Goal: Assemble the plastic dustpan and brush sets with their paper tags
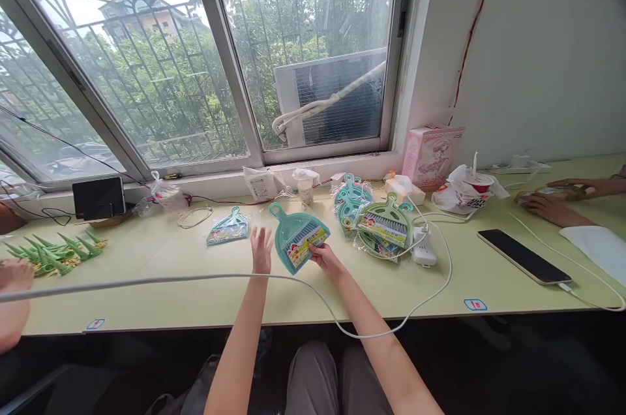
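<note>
My right hand (327, 258) grips the lower right edge of a teal dustpan (299, 232) with a small brush and a printed label on it, tilted above the table. Just left of the dustpan, my left hand (261, 250) is raised with its fingers apart and holds nothing. Farther left lies another teal dustpan set (227, 228) in clear wrapping. To the right is a pile of wrapped sets, with a green dustpan (388, 222) on top and teal dustpans (351, 196) behind it.
A white cable (313, 288) loops across the table front near my forearms. A power strip (423, 248) sits by the pile, and a phone (523, 256) lies right. A pink box (433, 154) and a tablet (99, 198) stand at the back. Other people's hands (552, 206) are at both sides.
</note>
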Tool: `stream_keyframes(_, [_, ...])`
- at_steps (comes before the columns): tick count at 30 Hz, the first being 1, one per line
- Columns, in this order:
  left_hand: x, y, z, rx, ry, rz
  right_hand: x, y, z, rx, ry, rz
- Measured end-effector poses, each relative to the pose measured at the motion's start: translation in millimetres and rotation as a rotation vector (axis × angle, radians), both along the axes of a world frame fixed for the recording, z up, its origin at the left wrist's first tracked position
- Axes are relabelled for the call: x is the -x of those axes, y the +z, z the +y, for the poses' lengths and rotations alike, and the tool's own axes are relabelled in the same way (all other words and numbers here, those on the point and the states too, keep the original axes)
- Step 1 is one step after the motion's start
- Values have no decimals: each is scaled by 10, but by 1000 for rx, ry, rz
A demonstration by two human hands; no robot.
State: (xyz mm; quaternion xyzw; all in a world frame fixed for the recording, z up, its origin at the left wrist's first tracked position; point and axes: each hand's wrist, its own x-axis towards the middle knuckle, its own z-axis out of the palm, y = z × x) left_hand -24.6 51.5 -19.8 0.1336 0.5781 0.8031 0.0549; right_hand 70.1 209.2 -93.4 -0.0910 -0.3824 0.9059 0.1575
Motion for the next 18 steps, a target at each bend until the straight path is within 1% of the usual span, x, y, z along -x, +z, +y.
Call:
stream_keyframes(1, [0,-10,55,-48,-182,-84,-1,3,4,-4,-7,-8])
stream_keyframes(2, [-14,-30,122,-82,-299,-123,2,3,10,-11,-17,-19])
stream_keyframes(3, [-41,-62,196,-110,-345,-127,9,1,20,-19,-37,-32])
stream_keyframes(5, [-123,-165,351,-150,-307,-104,29,-10,47,-25,-109,-59])
stream_keyframes(7, [-210,-307,485,-156,-301,-139,48,-23,82,-6,-213,-72])
stream_keyframes(10, [-295,-524,601,-79,-355,-203,48,-39,131,60,-331,-62])
stream_keyframes(12, [-311,-622,620,-29,-395,-208,32,-46,152,110,-372,-63])
stream_keyframes(14, [-303,-660,609,-1,-423,-197,15,-51,160,147,-387,-72])
stream_keyframes(18, [-281,-622,559,-10,-428,-206,6,-62,154,140,-332,-61])
